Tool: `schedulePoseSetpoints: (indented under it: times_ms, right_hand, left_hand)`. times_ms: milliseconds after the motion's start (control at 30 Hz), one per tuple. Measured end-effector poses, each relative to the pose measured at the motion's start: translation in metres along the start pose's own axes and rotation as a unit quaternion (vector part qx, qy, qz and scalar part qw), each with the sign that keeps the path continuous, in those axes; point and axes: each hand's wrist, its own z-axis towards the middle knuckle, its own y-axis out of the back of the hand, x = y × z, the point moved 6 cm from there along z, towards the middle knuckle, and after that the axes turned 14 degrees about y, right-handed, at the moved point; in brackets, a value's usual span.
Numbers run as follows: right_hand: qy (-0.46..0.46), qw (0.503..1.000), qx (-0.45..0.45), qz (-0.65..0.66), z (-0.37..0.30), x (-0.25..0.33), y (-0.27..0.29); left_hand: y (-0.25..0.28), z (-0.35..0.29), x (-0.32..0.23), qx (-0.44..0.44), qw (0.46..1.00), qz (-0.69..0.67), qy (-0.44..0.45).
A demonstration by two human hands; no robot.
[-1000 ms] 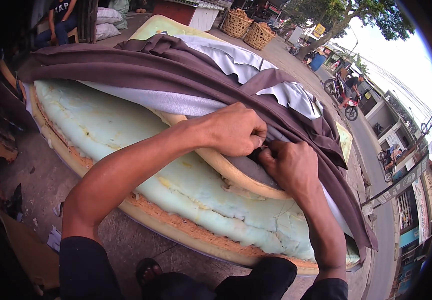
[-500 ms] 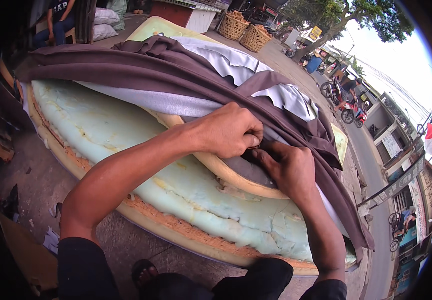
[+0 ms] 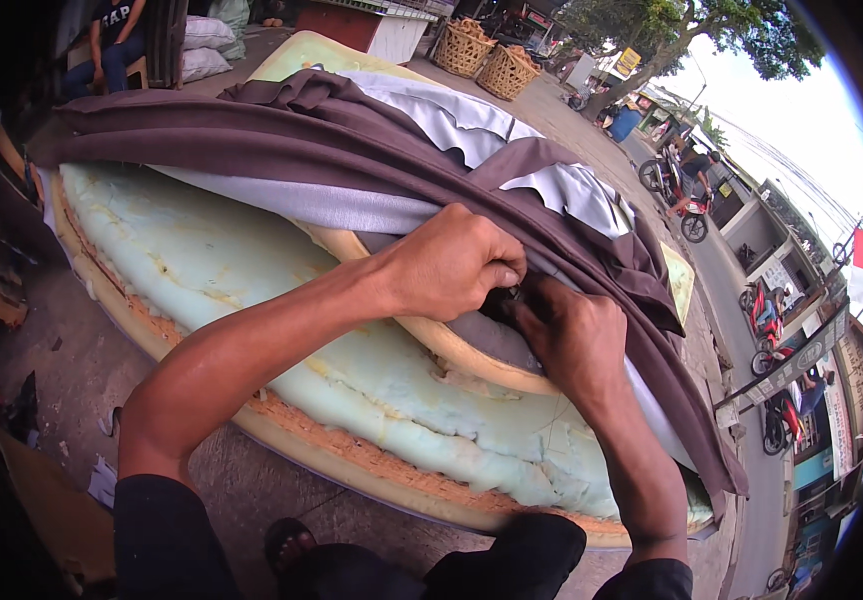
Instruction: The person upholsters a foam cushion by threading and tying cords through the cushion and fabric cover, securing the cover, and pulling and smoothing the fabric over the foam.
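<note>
My left hand (image 3: 457,265) is closed, thumb and fingers pinched together over the folds of a brown fabric cover (image 3: 282,140) with a silvery-white underside. Close against it, my right hand (image 3: 580,335) is curled with its fingertips on the dark cloth. A small dark bit shows between the two hands, too hidden to name. Below them curves a beige padded edge (image 3: 432,340) with a dark grey panel (image 3: 492,335) inside it. Underneath lies a large rounded pad of pale green foam (image 3: 192,250), rough and cracked, over an orange-brown fibrous layer (image 3: 372,458).
Beyond the cover, a pale yellow foam piece (image 3: 302,55) sticks out. Farther back stand two wicker baskets (image 3: 507,75), white sacks (image 3: 207,48) and a seated person (image 3: 112,45). A road (image 3: 752,480) with motorbikes runs along the right. Scraps (image 3: 102,480) lie on the ground at left.
Both hands stay at nearly the same spot, with small shifts of the fingers; the left thumb now shows more plainly. On the road, more motorbikes have come into sight.
</note>
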Motion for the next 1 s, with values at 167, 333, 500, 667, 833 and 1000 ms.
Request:
schedulePoseSetpoints:
  times_ms: [167, 333, 500, 667, 833, 1000]
  right_hand:
    - [0.044, 0.998, -0.041, -0.034, 0.0, 0.004, 0.003]
    - [-0.01, 1.0, -0.007, -0.017, 0.002, -0.001, 0.001]
    - [0.011, 1.0, 0.003, -0.022, 0.007, 0.0, -0.001]
    - [-0.021, 1.0, 0.015, -0.01, 0.01, -0.002, -0.005]
    - [-0.017, 1.0, 0.013, -0.022, 0.012, -0.003, -0.005]
    - [-0.01, 0.999, 0.017, -0.038, 0.008, -0.003, -0.003]
  left_hand:
    - [0.001, -0.003, -0.001, 0.009, 1.0, -0.009, -0.011]
    - [0.001, -0.002, -0.001, 0.013, 1.0, 0.004, -0.006]
    - [0.0, -0.004, -0.001, 0.04, 0.999, 0.009, 0.034]
    - [-0.002, -0.005, 0.005, 0.087, 0.995, -0.048, 0.022]
    - [-0.009, -0.008, 0.001, 0.092, 0.993, 0.066, 0.017]
    - [-0.018, -0.014, 0.0, 0.047, 0.973, 0.224, 0.002]
